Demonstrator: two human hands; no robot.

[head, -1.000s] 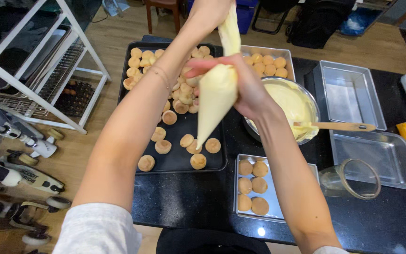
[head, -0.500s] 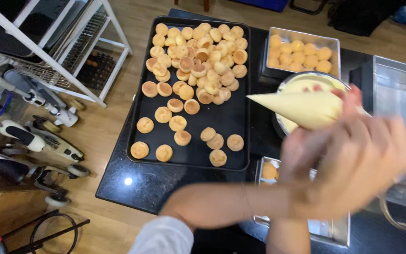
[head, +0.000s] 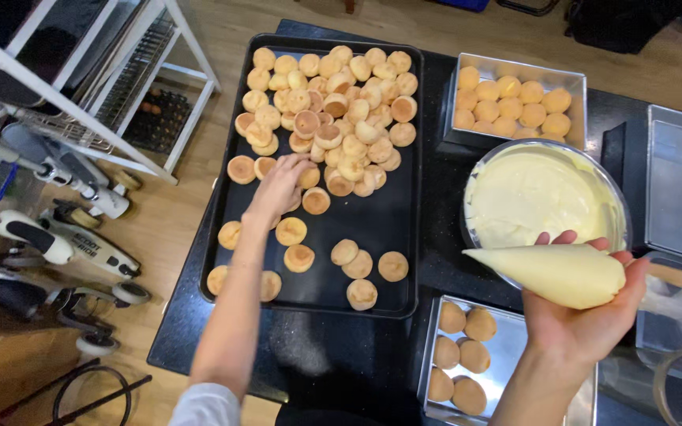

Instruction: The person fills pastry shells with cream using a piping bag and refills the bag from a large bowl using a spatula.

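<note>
Piping bag (head: 550, 272) full of pale yellow cream lies across the right hand (head: 586, 315) in the lower right of the frame, its pointed tip looking to the left. The fingers of this hand are closed around the thick end of the bag and grip it from below. The left hand (head: 278, 185) reaches to the middle left of the frame, over the black baking tray (head: 392, 229). Its fingers are spread and come down on the small round puffs (head: 333, 102) at the lower edge of the heap; I cannot tell if they already pinch one or only touch.

As far as I can judge, the work is somewhere in its first half. Most of the puffs are heaped in the upper part of the black tray, and some lie single in its lower part. A steel pan (head: 507, 371) just under the right hand has only a few puffs in one corner. Another steel pan (head: 566, 79) in the upper right has two rows of rounder, more orange ones. The bowl of cream (head: 542, 197) between these two pans looks almost full.

The bag is well apart from the left hand, and its tip stops just beside the right edge of the black tray on the dark table (head: 436, 252).
</note>
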